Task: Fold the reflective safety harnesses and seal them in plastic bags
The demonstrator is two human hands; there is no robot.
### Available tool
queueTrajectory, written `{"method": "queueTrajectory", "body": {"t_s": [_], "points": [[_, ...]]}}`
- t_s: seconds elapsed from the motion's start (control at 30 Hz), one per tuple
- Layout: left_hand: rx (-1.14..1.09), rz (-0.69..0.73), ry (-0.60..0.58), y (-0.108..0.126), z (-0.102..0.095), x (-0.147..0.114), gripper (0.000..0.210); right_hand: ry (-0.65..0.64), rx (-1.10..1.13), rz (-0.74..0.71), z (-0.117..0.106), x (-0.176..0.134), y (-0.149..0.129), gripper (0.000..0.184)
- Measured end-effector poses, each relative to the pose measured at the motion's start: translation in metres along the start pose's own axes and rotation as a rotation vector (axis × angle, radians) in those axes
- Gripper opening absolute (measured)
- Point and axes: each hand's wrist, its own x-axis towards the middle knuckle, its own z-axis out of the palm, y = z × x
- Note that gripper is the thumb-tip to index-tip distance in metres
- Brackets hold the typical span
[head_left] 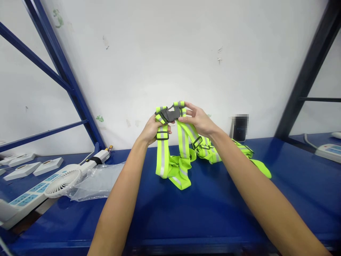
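Note:
A neon yellow reflective strap harness (174, 167) with grey stripes is lifted above the blue shelf (202, 209). My left hand (152, 128) grips the left strap just below a black plastic buckle (170, 113). My right hand (198, 120) pinches the strap on the buckle's right side. Both hands meet at the buckle, whose two halves appear joined. The lower loops of the harness hang down and rest on the shelf, and more of it trails off behind my right forearm.
A crumpled clear plastic bag (97, 181) lies to the left, beside a small white fan (62, 182) and white power strips (26, 199). A dark small device (240, 128) stands against the white wall. Blue rack struts (66, 76) rise at the left, a dark post (306, 71) at the right.

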Motion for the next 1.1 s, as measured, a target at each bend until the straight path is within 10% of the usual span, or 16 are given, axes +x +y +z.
{"method": "queueTrajectory", "body": {"t_s": [0.17, 0.33, 0.57, 1.1], "points": [[0.134, 0.206, 0.137, -0.009, -0.001, 0.005, 0.076, 0.085, 0.061, -0.044, 0.003, 0.001, 0.002, 0.067], [0.451, 0.201, 0.272, -0.014, -0.006, 0.008, 0.053, 0.177, 0.022, -0.101, 0.0, 0.002, 0.0, 0.067], [0.312, -0.07, 0.148, -0.008, -0.008, 0.003, 0.054, 0.262, -0.034, -0.104, -0.004, 0.0, -0.002, 0.066], [0.338, 0.055, 0.002, 0.014, 0.001, -0.006, 0.034, 0.447, -0.029, -0.052, -0.01, 0.004, 0.002, 0.062]]}}
